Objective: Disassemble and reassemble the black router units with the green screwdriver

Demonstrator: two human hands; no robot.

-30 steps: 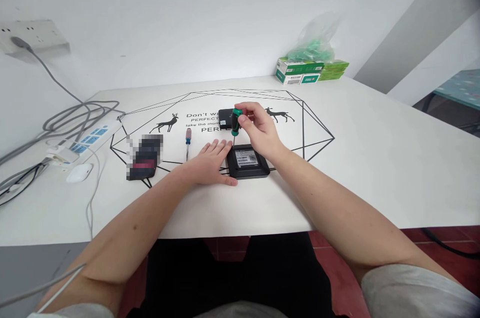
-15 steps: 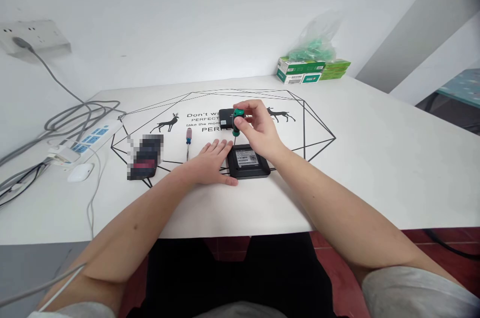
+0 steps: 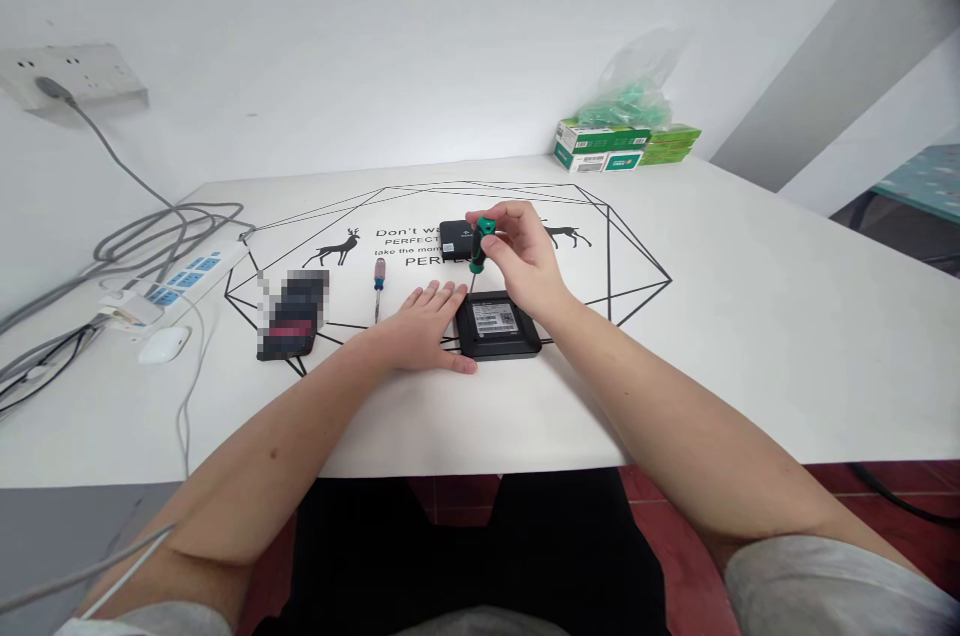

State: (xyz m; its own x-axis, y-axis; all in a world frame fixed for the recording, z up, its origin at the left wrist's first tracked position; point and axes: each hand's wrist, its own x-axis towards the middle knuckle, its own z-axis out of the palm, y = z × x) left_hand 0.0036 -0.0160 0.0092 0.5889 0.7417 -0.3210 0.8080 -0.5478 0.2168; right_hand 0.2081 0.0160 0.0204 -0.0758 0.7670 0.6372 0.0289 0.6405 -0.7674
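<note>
A flat black box (image 3: 497, 324) with a white printed label lies on the table before me. My left hand (image 3: 427, 328) rests flat against its left side, fingers and thumb spread. Above the box, my right hand (image 3: 523, 254) grips a screwdriver (image 3: 480, 246) by its green and black handle. The shaft slants down to the box's far left corner; whether the tip sits in a screw is too small to tell. Behind the screwdriver lies a smaller black box (image 3: 454, 241), partly hidden by my right hand.
A second screwdriver (image 3: 379, 278) lies left of my hands, beside a blurred-out dark object (image 3: 294, 316). Farther left are a white earbud case (image 3: 163, 345), a power strip (image 3: 196, 278) and coiled grey cables (image 3: 161, 226). Green and white boxes (image 3: 604, 144) stand against the wall.
The screwdriver's handle has tilted to the right, with my right hand shifting slightly along with it. My left hand and the labelled box hold their places.
</note>
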